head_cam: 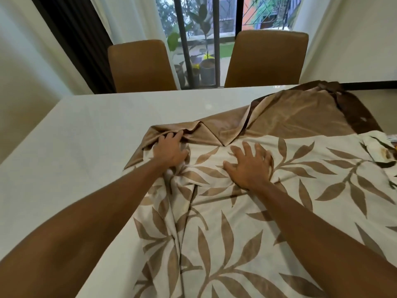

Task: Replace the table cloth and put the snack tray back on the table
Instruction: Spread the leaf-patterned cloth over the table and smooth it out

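Note:
A cream table cloth (236, 233) with tan leaf print and a brown border lies bunched over the right half of the white table (75, 136). My left hand (170, 150) grips a fold of the brown border at the cloth's far left corner. My right hand (250, 166) lies flat on the leaf print with fingers spread, pressing the fabric down. At the far right edge, part of another printed item (384, 151) peeks out; I cannot tell what it is. No snack tray is in view.
Two brown chairs (139, 65) (266, 59) stand at the table's far side, before a barred window with potted plants outside. White curtains hang on both sides. The table's left half shows bare white surface.

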The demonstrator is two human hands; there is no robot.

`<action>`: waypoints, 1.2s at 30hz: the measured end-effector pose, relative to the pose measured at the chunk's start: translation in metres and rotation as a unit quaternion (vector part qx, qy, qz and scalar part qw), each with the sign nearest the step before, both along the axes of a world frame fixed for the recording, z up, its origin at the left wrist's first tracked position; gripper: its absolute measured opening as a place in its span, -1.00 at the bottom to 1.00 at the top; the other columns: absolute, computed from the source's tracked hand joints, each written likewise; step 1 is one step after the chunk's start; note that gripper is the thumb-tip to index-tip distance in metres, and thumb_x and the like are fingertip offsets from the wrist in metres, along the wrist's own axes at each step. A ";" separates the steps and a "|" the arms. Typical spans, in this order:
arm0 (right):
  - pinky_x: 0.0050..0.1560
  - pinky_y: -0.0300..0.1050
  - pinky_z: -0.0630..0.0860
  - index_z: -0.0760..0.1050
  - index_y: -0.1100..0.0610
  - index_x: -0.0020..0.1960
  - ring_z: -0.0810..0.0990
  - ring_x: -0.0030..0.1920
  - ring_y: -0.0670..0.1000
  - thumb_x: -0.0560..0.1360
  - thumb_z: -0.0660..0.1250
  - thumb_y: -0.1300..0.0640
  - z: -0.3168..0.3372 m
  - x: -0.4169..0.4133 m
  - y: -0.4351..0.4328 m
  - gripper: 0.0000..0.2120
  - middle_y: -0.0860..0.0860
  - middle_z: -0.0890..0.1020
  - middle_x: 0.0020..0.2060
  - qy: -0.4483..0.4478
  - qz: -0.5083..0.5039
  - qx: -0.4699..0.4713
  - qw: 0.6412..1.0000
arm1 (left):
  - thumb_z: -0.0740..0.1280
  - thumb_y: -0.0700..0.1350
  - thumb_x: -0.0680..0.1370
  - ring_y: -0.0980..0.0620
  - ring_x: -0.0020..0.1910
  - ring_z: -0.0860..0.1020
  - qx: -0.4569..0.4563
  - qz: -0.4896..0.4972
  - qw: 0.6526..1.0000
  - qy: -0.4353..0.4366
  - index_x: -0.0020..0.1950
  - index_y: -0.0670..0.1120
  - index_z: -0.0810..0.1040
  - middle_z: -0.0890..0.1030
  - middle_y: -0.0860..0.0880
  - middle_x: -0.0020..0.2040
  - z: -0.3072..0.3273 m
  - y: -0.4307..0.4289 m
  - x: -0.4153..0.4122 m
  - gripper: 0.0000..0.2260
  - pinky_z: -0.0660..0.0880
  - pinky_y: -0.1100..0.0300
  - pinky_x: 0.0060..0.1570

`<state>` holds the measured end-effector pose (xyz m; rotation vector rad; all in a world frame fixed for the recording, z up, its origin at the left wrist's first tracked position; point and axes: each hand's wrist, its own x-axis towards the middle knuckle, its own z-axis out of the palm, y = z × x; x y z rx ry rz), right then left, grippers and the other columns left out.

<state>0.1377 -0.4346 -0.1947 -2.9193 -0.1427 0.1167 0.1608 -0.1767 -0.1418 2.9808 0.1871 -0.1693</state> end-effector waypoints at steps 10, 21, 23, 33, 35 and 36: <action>0.52 0.28 0.04 0.20 -0.14 0.55 0.17 0.55 0.15 0.58 0.06 -0.23 -0.009 0.054 0.059 -0.44 0.02 0.26 0.55 -0.065 -0.025 0.042 0.997 | 0.24 0.22 0.53 -0.25 0.55 0.13 -0.059 -0.012 0.997 0.054 0.62 0.10 -0.05 -0.09 -0.06 0.63 -0.013 0.032 0.062 -0.25 0.18 -0.18 0.49; 0.56 0.21 -0.07 0.01 -0.21 0.61 -0.05 0.62 0.10 0.52 -0.11 -0.45 -0.011 0.068 0.048 -0.28 0.00 0.01 0.64 -0.037 -0.036 0.002 0.999 | 0.16 0.20 0.60 -0.30 0.47 0.26 -0.160 0.208 0.965 -0.021 0.59 -0.07 0.13 0.24 -0.19 0.55 -0.012 0.110 0.130 -0.37 0.26 -0.22 0.40; 0.54 0.20 -0.01 0.11 -0.21 0.58 0.00 0.61 0.09 0.52 -0.09 -0.45 -0.009 0.072 0.049 -0.31 -0.01 0.05 0.64 -0.041 -0.038 -0.007 0.998 | 0.19 0.22 0.58 -0.28 0.48 0.26 -0.186 0.236 0.952 -0.049 0.58 -0.08 0.14 0.26 -0.20 0.54 -0.013 0.125 0.127 -0.34 0.28 -0.22 0.42; 0.41 0.33 0.19 0.29 -0.12 0.49 0.26 0.48 0.18 0.54 0.07 -0.33 0.024 0.129 0.069 -0.43 0.05 0.31 0.50 -0.015 0.008 -0.030 0.999 | 0.05 0.49 0.47 -0.26 0.55 0.09 -0.044 -0.071 0.996 0.036 0.56 0.20 0.17 0.18 -0.09 0.58 -0.023 0.010 0.100 -0.28 -0.06 -0.40 0.41; 0.45 0.33 0.13 0.20 -0.14 0.54 0.17 0.53 0.20 0.57 0.08 -0.28 0.024 0.152 0.068 -0.42 0.06 0.22 0.56 0.020 0.012 -0.006 1.000 | 0.07 0.61 0.33 -0.28 0.58 -0.13 -0.066 -0.037 0.994 0.075 0.59 0.24 -0.02 -0.06 -0.06 0.63 -0.028 0.010 0.109 -0.09 -0.24 -0.46 0.38; 0.47 0.35 0.09 0.14 -0.15 0.57 0.12 0.55 0.22 0.58 0.07 -0.27 0.024 0.163 0.065 -0.41 0.05 0.14 0.60 0.033 0.010 -0.001 0.999 | 0.12 0.64 0.26 -0.27 0.58 -0.17 -0.083 -0.022 0.993 0.081 0.59 0.26 -0.08 -0.11 -0.05 0.63 -0.028 0.011 0.114 -0.01 -0.28 -0.46 0.38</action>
